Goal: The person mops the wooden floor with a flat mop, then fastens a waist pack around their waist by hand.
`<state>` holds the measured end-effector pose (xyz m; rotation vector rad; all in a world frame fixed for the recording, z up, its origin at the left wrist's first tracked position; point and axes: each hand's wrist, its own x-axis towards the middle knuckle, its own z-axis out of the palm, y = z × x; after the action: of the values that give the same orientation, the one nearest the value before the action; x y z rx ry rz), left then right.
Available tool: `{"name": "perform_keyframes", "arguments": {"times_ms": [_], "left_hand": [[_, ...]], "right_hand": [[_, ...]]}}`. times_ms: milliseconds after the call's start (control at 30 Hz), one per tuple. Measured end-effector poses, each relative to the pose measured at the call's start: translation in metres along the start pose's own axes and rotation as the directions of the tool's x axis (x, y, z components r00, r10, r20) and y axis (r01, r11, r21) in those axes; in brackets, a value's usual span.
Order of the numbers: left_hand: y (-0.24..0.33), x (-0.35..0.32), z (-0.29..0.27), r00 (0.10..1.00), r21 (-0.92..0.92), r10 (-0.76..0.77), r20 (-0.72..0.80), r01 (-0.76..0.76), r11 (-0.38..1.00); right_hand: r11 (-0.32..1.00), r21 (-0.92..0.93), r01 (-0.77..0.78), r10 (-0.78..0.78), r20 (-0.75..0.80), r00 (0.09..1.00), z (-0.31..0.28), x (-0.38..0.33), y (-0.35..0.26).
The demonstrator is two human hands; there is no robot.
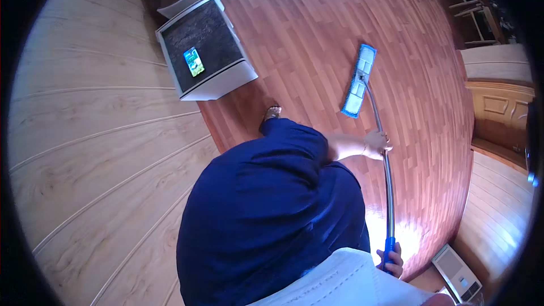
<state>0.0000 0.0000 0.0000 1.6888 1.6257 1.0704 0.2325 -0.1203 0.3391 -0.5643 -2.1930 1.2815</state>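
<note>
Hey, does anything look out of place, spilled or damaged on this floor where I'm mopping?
Nothing stands out. The flat mop lies flat on the wooden floor, both hands on its pole. No spill or damage shows. A phone lies on the small table; a white device sits on the floor near the wall.

Head view, warm indoor light. A bright glare patch burns out the wooden floor [317,39] near my lower grip on the mop handle [387,192]. Fisheye distortion bends the wall panels [96,153] toward a black rim. My dark garment [272,209] reads shadowed; focus is slightly soft.
</note>
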Motion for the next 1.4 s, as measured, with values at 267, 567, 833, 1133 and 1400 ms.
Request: {"name": "perform_keyframes", "arguments": {"times_ms": [267,567,833,1133,1400], "left_hand": [[0.003,0.007,-0.057,0.931,0.084,0.155,0.331,-0.193,0.978],[-0.021,-0.082,-0.176,0.977,0.013,0.211,0.037,-0.211,0.977],[-0.010,-0.099,-0.206,0.995,0.265,0.057,0.077,-0.076,0.961],[-0.033,-0.078,-0.159,0.995,0.107,-0.020,0.094,0.009,0.994],[-0.052,-0.013,-0.062,0.979,0.119,-0.203,-0.029,0.205,0.971]], "right_hand": [[0.937,-0.334,0.102,0.041,0.395,0.918,-0.005,0.049,-0.050],[0.943,-0.088,0.320,-0.301,0.174,0.938,0.032,0.085,-0.053],[0.774,0.514,0.369,-0.529,0.206,0.823,0.023,0.117,-0.001],[0.717,0.657,0.233,-0.239,-0.081,0.967,-0.010,0.088,0.053],[0.704,0.710,-0.016,0.023,0.000,1.000,-0.104,0.065,0.153]]}}
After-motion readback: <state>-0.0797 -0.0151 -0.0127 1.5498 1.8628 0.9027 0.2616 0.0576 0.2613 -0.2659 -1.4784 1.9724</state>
